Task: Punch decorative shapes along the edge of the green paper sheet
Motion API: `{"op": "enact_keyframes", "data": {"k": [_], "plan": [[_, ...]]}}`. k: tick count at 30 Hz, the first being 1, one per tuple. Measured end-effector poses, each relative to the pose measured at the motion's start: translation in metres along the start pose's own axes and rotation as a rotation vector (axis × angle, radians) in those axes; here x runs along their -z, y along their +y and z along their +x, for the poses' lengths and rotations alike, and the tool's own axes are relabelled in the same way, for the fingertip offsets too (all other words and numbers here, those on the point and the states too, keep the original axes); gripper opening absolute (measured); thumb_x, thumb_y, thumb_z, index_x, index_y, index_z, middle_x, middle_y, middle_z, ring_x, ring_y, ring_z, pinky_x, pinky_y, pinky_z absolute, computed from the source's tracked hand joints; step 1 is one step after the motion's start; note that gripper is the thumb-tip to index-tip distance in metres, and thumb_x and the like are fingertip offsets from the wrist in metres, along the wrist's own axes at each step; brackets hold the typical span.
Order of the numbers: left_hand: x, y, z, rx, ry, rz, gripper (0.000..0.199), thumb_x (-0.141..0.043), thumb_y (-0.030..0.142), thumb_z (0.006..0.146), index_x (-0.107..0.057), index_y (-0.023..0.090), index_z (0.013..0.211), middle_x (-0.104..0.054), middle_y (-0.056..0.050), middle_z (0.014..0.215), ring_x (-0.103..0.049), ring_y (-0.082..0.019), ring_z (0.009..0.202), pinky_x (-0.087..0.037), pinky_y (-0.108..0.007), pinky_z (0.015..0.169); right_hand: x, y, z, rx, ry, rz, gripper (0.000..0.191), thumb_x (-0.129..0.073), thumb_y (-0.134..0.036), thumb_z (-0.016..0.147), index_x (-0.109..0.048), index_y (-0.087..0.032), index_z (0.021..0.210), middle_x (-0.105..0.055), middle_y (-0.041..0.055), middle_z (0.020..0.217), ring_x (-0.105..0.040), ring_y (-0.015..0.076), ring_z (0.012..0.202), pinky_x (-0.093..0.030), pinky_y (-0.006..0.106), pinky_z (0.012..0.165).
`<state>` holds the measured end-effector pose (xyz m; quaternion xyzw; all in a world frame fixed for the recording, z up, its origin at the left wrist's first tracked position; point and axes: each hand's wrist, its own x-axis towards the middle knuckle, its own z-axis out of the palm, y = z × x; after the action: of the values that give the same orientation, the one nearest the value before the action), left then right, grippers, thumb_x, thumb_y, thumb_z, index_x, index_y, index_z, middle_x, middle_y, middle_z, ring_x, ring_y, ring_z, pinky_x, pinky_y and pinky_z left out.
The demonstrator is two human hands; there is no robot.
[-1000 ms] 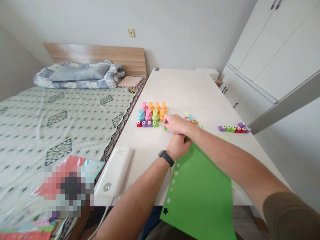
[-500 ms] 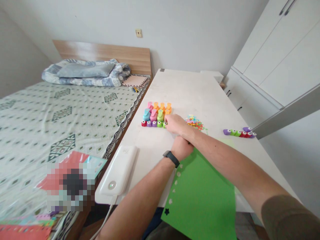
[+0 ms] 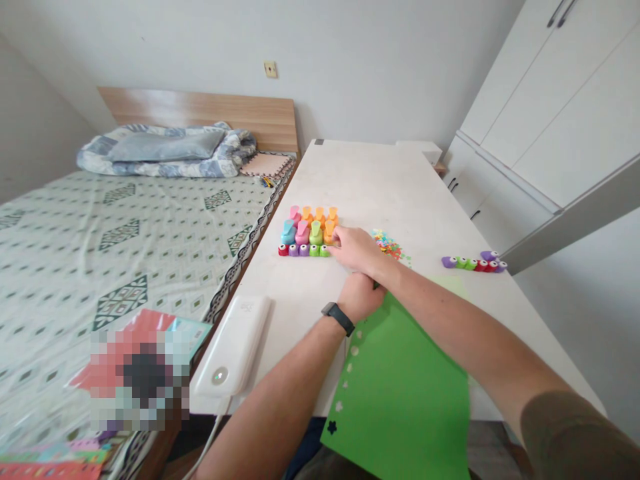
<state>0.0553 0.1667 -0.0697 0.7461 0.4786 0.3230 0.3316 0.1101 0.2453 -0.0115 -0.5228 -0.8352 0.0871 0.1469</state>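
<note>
A green sheet of paper [image 3: 410, 380] with punched shapes along its left side hangs over the table's near edge. At its far end, my left hand [image 3: 357, 297], with a dark watch on its wrist, is closed on the sheet. Crossing above it, my right hand [image 3: 356, 248] is at the right end of a group of craft punches. Its fingers are slightly apart beside an orange punch [image 3: 329, 232] and a small green punch [image 3: 324, 251]. Other larger punches, like the pink punch [image 3: 302, 233], stand behind the row of small ones.
Colourful paper cut-outs [image 3: 387, 245] lie in a pile right of my right hand. More small punches [image 3: 475, 263] line the table's right side. A white power bank [image 3: 233, 347] with a cable lies at front left. A bed [image 3: 165, 220] adjoins the white table [image 3: 365, 173].
My right fingers have drawn back slightly from the small green punch at the row's end, which now shows more fully. My left hand stays on the sheet. The view has shifted slightly.
</note>
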Motion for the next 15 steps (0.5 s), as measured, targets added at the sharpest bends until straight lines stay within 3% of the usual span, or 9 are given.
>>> {"op": "enact_keyframes", "data": {"k": [4,8,11,15], "plan": [[0.001,0.002,0.001,0.027,-0.036,0.088,0.022,-0.056,0.03,0.089,-0.07,0.015,0.084,-0.072,-0.008,0.077,-0.061,-0.018,0.065,-0.036,-0.028,0.058,0.022,0.019,-0.027,-0.009,0.128,0.13,0.025,-0.066,-0.04,0.093,-0.065,-0.02,0.107,-0.076,0.0086,0.102,-0.07,0.0205,0.088,-0.049,0.029,0.076],[0.004,0.006,0.001,0.021,-0.019,0.151,0.029,-0.055,0.035,0.09,-0.055,0.018,0.067,-0.053,0.002,0.058,-0.039,-0.011,0.054,-0.021,-0.029,0.056,0.046,0.059,-0.059,-0.071,0.191,0.133,0.028,-0.069,-0.04,0.09,-0.065,-0.019,0.108,-0.075,0.0084,0.101,-0.069,0.0196,0.086,-0.05,0.029,0.076],[0.006,0.009,0.001,0.022,-0.029,0.134,0.032,-0.054,0.035,0.091,-0.047,0.018,0.065,-0.044,0.004,0.057,-0.035,-0.011,0.055,-0.02,-0.028,0.057,0.063,0.112,-0.081,-0.174,0.23,0.056,0.031,-0.067,-0.041,0.089,-0.067,-0.018,0.11,-0.076,0.01,0.105,-0.07,0.0215,0.091,-0.052,0.032,0.08],[0.006,0.009,0.0,0.029,-0.033,0.121,0.033,-0.053,0.036,0.091,-0.044,0.019,0.064,-0.04,0.005,0.057,-0.034,-0.011,0.055,-0.02,-0.028,0.058,0.086,0.208,-0.108,-0.474,0.204,-0.089,0.036,-0.07,-0.043,0.085,-0.07,-0.017,0.11,-0.077,0.0122,0.107,-0.071,0.0243,0.093,-0.052,0.036,0.083]]}}
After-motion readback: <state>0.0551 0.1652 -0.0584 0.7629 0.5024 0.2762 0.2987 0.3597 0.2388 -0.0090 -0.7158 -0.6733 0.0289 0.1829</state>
